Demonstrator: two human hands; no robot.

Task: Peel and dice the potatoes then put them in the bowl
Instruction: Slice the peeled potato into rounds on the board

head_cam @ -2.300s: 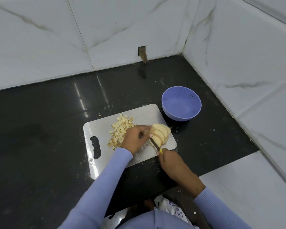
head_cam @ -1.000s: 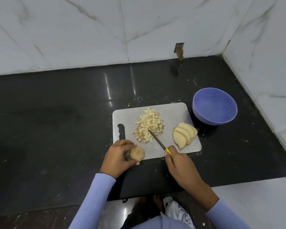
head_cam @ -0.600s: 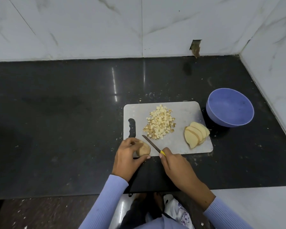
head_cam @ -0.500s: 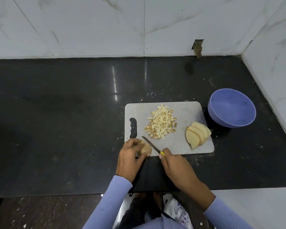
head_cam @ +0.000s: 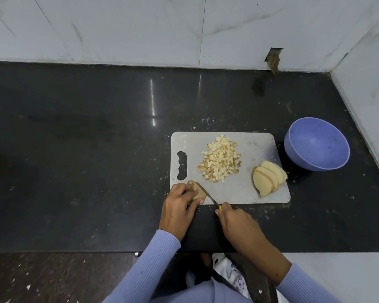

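Observation:
A grey cutting board [head_cam: 256, 141] lies on the black counter. A heap of diced potato [head_cam: 219, 162] sits in its middle, and a fan of potato slices [head_cam: 268, 179] lies at its right end. My left hand [head_cam: 179, 204] grips a small potato piece [head_cam: 200, 194] at the board's near left corner. My right hand [head_cam: 239, 224] holds a knife [head_cam: 207, 194] with a yellow handle, its blade laid against that piece. The purple bowl [head_cam: 317, 147] stands to the right of the board and looks bare inside.
White marble walls close the back and right sides of the black counter [head_cam: 85, 149]. A small notch [head_cam: 273, 59] is cut in the back wall. Potato crumbs speckle the counter around the board. The counter's front edge runs just below my wrists.
My left hand left the slices at the board's right end and took a small potato piece to the near left corner. The knife followed and now lies against that piece.

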